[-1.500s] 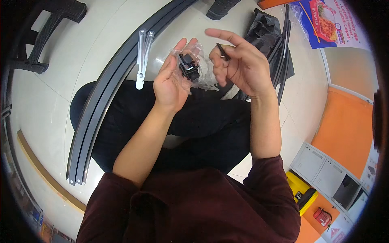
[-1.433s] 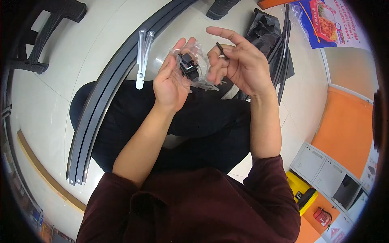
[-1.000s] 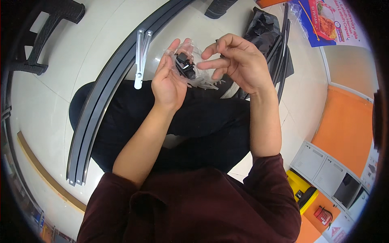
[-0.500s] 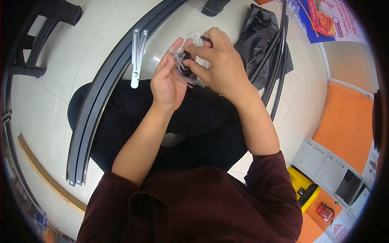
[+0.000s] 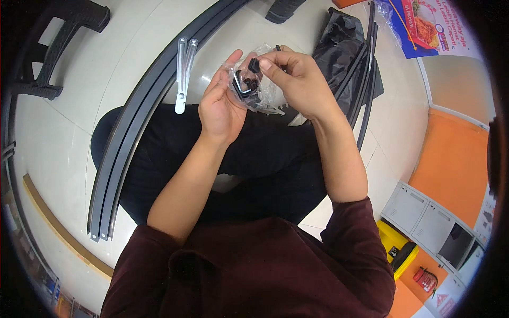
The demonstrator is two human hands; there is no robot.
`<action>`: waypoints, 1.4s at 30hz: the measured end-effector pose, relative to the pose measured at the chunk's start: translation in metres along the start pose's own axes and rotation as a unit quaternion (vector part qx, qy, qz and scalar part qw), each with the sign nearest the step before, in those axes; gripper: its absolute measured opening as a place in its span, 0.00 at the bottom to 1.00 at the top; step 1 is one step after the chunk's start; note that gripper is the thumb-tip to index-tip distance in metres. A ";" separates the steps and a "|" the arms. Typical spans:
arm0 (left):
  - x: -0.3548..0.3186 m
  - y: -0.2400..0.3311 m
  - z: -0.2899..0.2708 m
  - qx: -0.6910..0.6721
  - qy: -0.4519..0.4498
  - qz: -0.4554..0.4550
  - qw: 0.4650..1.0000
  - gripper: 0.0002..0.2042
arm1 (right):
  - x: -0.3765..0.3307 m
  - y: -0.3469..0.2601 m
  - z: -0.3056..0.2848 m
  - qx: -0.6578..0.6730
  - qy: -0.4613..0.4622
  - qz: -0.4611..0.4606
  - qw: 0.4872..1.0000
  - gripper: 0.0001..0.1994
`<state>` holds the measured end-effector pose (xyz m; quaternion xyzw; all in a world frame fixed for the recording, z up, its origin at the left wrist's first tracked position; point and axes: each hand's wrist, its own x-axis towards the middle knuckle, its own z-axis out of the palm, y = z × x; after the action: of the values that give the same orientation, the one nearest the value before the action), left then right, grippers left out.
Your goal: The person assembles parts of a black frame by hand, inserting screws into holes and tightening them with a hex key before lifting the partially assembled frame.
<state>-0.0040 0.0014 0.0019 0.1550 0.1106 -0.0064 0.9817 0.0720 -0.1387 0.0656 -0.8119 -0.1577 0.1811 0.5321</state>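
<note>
On the upturned palm of my left hand (image 5: 218, 112) rests a crumpled clear plastic bag (image 5: 269, 102), its fingers stretched up behind it. Several small black parts (image 5: 250, 84) lie in the bag, along with a thin, shiny bent piece. Thumb and fingertips of my right hand (image 5: 305, 82) pinch a small black block-like piece (image 5: 254, 65) just above the bag. A short dark rod (image 5: 278, 48) pokes out by the right hand's curled fingers, which partly hide it. Both hands are above my crossed legs.
Long dark grey rails (image 5: 139, 98) curve along my left side, with a folded silver metal bracket (image 5: 184, 74) beside them. A black plastic bag (image 5: 336, 42) and thin black strips (image 5: 366, 79) lie at the right. Farther left stands a black chair leg (image 5: 50, 63).
My right hand has drawn back up and right from inside the bag, lifting out a small black piece. The bag's contents now show more. My left hand has stayed nearly still.
</note>
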 end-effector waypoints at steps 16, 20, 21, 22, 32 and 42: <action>0.000 -0.001 -0.001 0.022 0.010 0.003 1.000 0.24 | -0.003 -0.010 0.004 -0.067 0.026 -0.048 0.996 0.10; 0.001 -0.002 -0.004 0.014 0.007 0.010 1.000 0.25 | -0.003 -0.015 0.004 -0.100 0.022 -0.050 0.993 0.11; 0.002 -0.003 -0.002 0.013 0.011 0.013 1.000 0.25 | -0.004 -0.018 0.002 -0.112 0.022 -0.035 0.993 0.12; 0.002 -0.004 -0.001 0.012 0.014 0.016 1.000 0.25 | -0.004 -0.015 0.002 -0.104 0.027 -0.042 0.993 0.13; 0.012 -0.027 -0.035 0.156 0.195 -0.029 0.968 0.32 | 0.045 0.100 -0.005 -0.250 0.048 0.004 0.967 0.16; 0.010 -0.025 -0.037 0.214 0.175 -0.056 0.959 0.31 | -0.020 0.206 -0.183 -0.255 0.326 0.272 0.869 0.29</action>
<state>-0.0035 -0.0105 -0.0423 0.3538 0.2849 -0.0579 0.8890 0.1519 -0.3748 -0.0541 -0.9429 0.2114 -0.0027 0.2575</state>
